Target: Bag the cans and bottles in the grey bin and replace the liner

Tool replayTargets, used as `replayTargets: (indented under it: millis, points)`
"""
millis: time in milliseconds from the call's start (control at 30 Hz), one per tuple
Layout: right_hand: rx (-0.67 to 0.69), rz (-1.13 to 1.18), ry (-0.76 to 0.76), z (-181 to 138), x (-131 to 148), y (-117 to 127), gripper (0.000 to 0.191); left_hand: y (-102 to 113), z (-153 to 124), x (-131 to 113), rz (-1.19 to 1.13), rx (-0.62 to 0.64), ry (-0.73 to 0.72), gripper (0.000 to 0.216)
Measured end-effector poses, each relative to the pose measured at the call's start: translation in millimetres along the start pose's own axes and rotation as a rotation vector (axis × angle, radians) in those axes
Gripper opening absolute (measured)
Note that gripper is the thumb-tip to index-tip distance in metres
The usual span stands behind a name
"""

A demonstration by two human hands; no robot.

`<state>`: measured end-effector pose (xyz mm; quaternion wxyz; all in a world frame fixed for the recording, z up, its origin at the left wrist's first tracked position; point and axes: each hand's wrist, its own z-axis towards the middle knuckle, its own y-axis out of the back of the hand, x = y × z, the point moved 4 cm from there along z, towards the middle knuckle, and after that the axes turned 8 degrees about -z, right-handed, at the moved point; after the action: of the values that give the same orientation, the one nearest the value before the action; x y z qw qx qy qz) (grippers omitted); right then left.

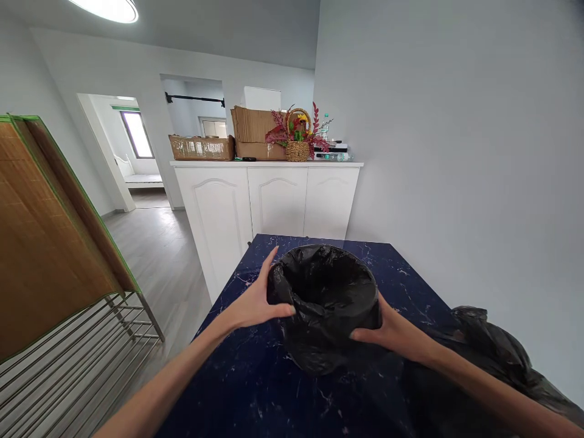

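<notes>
A round trash bin lined with a black plastic bag [319, 322] stands on a dark blue marbled table [274, 389]. The bag is folded over the rim and hangs down the outside, so the bin's own wall is mostly hidden. My left hand [262, 298] grips the bin's left side, with the thumb across the front and the fingers along the far side. On the opposite side my right hand [385, 325] holds it, its thumb pressed on the bag and its other fingers hidden behind.
More black plastic bags [493, 340] lie bunched on the table's right, by the wall. Behind is a white cabinet [278, 194] bearing cardboard boxes [203, 148], a flower basket [297, 150] and bottles. A metal rack [132, 328] with a brown mat [50, 237] stands left.
</notes>
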<state>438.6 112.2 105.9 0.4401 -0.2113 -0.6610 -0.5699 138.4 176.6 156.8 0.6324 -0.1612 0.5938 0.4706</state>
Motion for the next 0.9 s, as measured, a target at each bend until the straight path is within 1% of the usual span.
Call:
replayTargets:
  millis: [33,100,167,233,267,300,333,400,433,467,500,533,600,700,800,900]
  points:
    - [0.028,-0.013,-0.041,-1,-4,-6,0.126,-8,-2,7,-0.003,0.011,0.0,0.146]
    - [0.088,-0.079,-0.068,-4,-9,-14,0.117,-20,-6,22,0.002,0.018,0.002,0.153]
    - [0.137,-0.17,-0.056,-11,-12,-13,0.107,-26,-16,39,0.005,0.034,0.04,0.148]
    - [0.148,-0.281,-0.049,-21,-11,-3,0.103,-26,-32,58,0.002,0.089,0.124,0.136]
    - [0.107,-0.352,-0.05,-28,-9,5,0.104,-23,-42,67,0.013,0.116,0.174,0.131]
    - [0.031,-0.433,-0.047,-34,-4,15,0.104,-19,-53,77,0.037,0.131,0.226,0.127]
    - [-0.077,-0.518,-0.034,-41,4,25,0.102,-12,-64,87,0.075,0.122,0.274,0.123]
    - [-0.317,-0.67,0.023,-54,29,40,0.092,2,-85,103,0.153,0.044,0.338,0.111]
    - [-0.404,-0.719,0.064,-60,43,44,0.085,9,-95,110,0.183,-0.015,0.347,0.103]
    - [-0.45,-0.751,0.112,-63,58,44,0.079,14,-103,116,0.204,-0.074,0.342,0.094]
    - [-0.458,-0.767,0.164,-63,71,42,0.074,19,-111,120,0.22,-0.133,0.327,0.085]
    - [-0.432,-0.773,0.219,-61,82,37,0.069,21,-117,124,0.234,-0.186,0.31,0.078]
    - [-0.321,-0.769,0.332,-51,99,24,0.057,23,-127,128,0.26,-0.255,0.287,0.067]
    - [-0.158,-0.782,0.452,-30,109,10,0.038,21,-138,127,0.283,-0.288,0.271,0.059]
    - [-0.076,-0.876,0.448,-12,114,8,0.039,19,-146,122,0.293,-0.292,0.253,0.055]
    - [-0.05,-1.01,0.396,0,113,17,0.045,18,-152,120,0.313,-0.287,0.231,0.053]
